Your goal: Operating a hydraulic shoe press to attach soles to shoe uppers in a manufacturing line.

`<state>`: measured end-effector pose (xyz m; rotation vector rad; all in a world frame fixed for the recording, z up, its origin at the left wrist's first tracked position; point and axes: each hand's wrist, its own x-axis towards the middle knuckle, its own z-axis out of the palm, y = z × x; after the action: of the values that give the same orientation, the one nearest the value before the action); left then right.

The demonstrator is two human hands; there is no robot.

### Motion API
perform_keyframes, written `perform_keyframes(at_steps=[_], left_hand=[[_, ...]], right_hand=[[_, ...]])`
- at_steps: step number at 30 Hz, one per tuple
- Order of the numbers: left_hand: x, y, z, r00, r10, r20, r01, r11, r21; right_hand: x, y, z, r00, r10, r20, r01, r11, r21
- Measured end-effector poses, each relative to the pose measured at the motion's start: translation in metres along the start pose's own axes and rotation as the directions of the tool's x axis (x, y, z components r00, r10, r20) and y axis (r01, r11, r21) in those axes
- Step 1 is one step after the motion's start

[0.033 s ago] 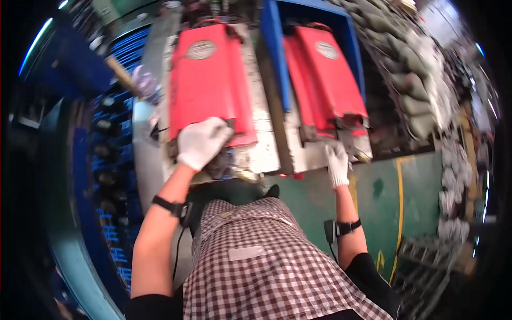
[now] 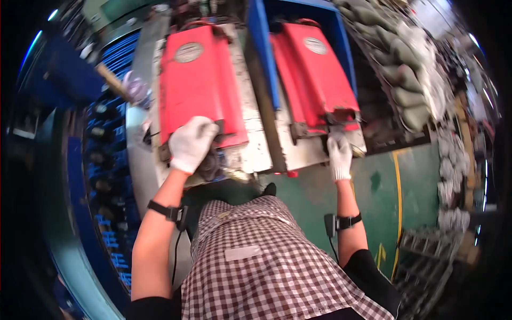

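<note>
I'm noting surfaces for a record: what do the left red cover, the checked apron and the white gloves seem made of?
Left red cover: probably smooth painted metal, from its even colour and straight ridges; plastic is possible.
Checked apron: matte woven cloth, judging by its soft creases.
White gloves: likely matte knit, given the right one's ribbed cuff; fibre unclear.

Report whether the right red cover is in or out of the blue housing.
Partly in: the red cover has its far end between the walls of the blue housing; the near end juts out.
</note>
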<state>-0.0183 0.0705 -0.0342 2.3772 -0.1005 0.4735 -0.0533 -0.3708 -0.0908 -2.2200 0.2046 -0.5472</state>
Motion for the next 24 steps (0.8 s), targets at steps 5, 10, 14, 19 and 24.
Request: perform_keyframes(at_steps=[5,10,14,19,24], left_hand=[[0.013,0.054,0.047,0.989,-0.134,-0.070,0.052,0.735,-0.677],[0.017,0.130,0.094,0.973,0.219,0.068,-0.163,0.870,-0.465],[0.015,0.172,0.134,0.880,0.367,0.300,-0.270,0.908,-0.319],[0.014,0.185,0.165,0.667,0.690,0.279,-0.654,0.723,-0.223],[0.043,0.204,0.162,0.581,0.812,0.053,-0.800,0.582,-0.148]], right_hand=[[0.053,0.065,-0.077,0.978,0.070,-0.196,-0.157,0.864,-0.479],[0.008,0.063,-0.074,0.846,0.526,-0.090,-0.507,0.739,-0.443],[-0.055,0.026,-0.068,0.822,0.567,0.050,-0.489,0.748,-0.448],[-0.062,-0.011,-0.069,0.929,0.323,0.180,-0.233,0.888,-0.396],[0.002,-0.020,-0.059,0.972,-0.232,0.027,0.232,0.950,-0.209]])
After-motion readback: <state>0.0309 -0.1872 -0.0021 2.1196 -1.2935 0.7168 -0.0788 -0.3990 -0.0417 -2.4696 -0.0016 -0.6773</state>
